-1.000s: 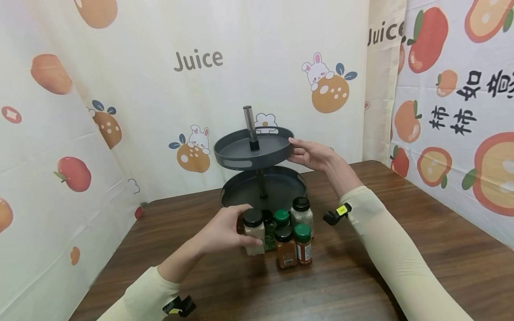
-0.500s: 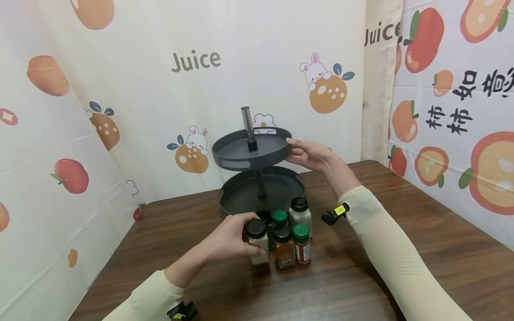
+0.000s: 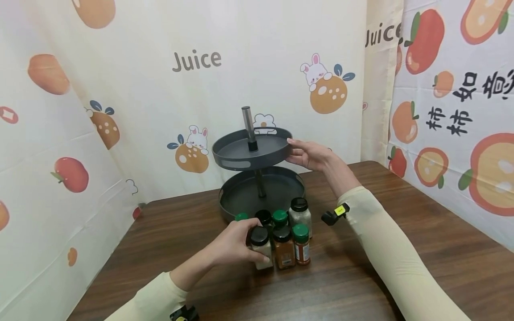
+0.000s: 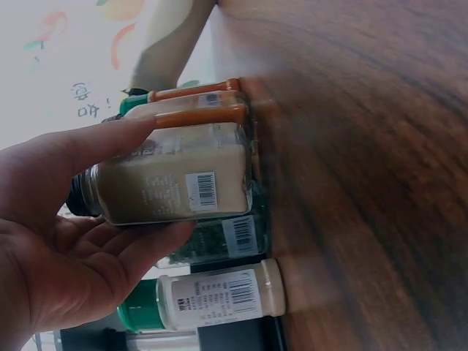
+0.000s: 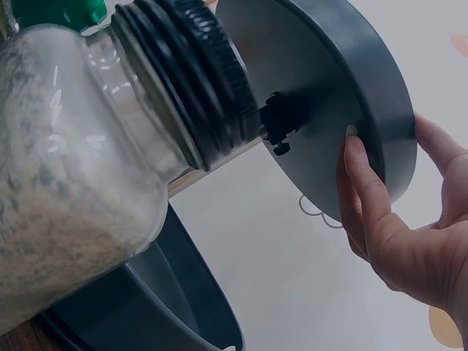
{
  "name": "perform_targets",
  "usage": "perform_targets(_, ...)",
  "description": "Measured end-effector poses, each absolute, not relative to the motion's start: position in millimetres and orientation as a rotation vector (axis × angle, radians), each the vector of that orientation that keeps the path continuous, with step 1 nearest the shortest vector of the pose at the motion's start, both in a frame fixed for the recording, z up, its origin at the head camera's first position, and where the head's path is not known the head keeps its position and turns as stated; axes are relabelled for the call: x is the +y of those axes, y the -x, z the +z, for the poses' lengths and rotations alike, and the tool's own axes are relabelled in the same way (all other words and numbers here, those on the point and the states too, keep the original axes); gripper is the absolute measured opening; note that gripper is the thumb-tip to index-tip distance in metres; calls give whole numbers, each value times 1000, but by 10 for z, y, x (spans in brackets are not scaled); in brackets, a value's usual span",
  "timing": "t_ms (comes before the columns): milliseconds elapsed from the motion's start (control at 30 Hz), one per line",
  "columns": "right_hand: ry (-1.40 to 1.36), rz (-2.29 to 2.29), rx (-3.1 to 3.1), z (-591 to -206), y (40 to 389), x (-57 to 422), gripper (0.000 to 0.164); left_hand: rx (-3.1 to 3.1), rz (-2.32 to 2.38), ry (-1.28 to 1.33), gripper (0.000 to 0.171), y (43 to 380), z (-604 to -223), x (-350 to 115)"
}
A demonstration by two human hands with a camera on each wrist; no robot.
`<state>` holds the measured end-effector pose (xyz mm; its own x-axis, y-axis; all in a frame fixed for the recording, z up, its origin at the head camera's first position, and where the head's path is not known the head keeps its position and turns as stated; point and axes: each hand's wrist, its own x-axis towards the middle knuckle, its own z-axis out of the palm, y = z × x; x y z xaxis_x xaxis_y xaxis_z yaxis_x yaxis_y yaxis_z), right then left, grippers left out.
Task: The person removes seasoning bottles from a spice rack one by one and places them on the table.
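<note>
My left hand (image 3: 233, 246) grips a square spice jar (image 3: 263, 257) of beige powder with a black lid, low over the table beside an orange-powder jar (image 3: 284, 255). In the left wrist view, thumb and fingers span this beige jar (image 4: 157, 183). My right hand (image 3: 312, 156) pinches the rim of the upper tier (image 3: 273, 145) of a dark grey two-tier tray, thumb outside and fingers underneath. The lower tier (image 3: 241, 198) stands behind the jars. Whether the beige jar touches the table is unclear.
Close around stand a small green-capped bottle (image 3: 302, 252), a tall jar (image 3: 301, 218) of pale grains, and other jars with a green lid (image 3: 279, 217) and a black lid (image 3: 263, 217). Behind my left hand is another green-capped bottle (image 4: 216, 298). Printed cloth (image 3: 152, 98) hangs around the wooden table (image 3: 180, 227).
My left hand has brought the beige jar rightward and toward me, next to the orange-powder jar. A green cap behind that hand has come into sight. My right hand keeps its hold.
</note>
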<state>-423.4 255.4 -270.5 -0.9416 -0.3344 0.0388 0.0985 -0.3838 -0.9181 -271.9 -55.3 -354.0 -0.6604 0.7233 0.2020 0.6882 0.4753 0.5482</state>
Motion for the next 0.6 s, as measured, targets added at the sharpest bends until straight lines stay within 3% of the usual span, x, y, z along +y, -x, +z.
perform_targets(600,299,-2402,1564,-2703,4242,2539,76,2664,879,-1218,50,2737,-3598,-533)
